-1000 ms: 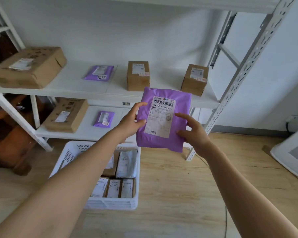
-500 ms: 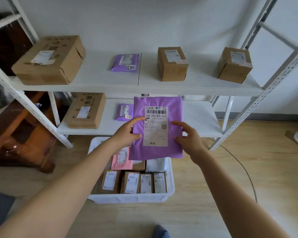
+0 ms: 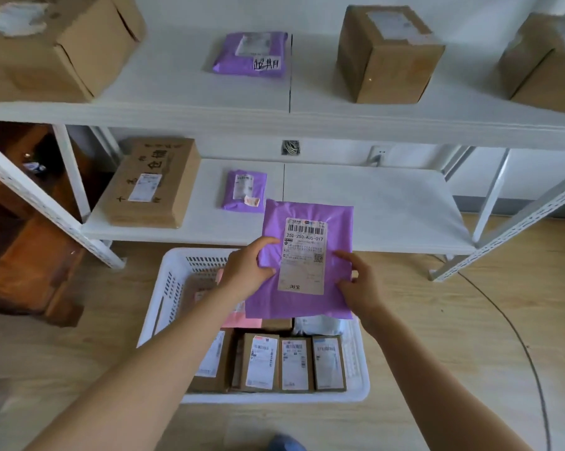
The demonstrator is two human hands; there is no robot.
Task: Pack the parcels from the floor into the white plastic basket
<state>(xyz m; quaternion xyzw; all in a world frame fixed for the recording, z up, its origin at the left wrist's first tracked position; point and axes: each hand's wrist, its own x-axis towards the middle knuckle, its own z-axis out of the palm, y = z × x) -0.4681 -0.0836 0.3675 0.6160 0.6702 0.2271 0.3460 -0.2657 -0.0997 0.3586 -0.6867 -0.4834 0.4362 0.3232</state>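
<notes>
I hold a flat purple parcel (image 3: 336, 229) with a white barcode label, face up, above the far half of the white plastic basket (image 3: 164, 297). My left hand (image 3: 247, 270) grips its left edge and my right hand (image 3: 359, 284) grips its right edge. The basket stands on the wooden floor in front of the shelf. Inside it, several small brown boxes (image 3: 294, 362) with white labels stand in a row along the near side. A pink parcel (image 3: 242, 319) and a white bag (image 3: 320, 325) lie partly hidden under the purple parcel.
A white metal shelf unit (image 3: 372, 203) stands behind the basket. Its lower shelf carries a flat brown box (image 3: 151, 183) and a small purple parcel (image 3: 243, 190). The upper shelf holds brown boxes (image 3: 385, 56) and another purple parcel (image 3: 250, 53). Dark wooden furniture (image 3: 24, 255) sits left. A black cable (image 3: 515, 340) runs on the floor.
My view has tilted down and moved closer to the basket. The purple parcel, held in both hands, has come down from shelf height to just above the basket.
</notes>
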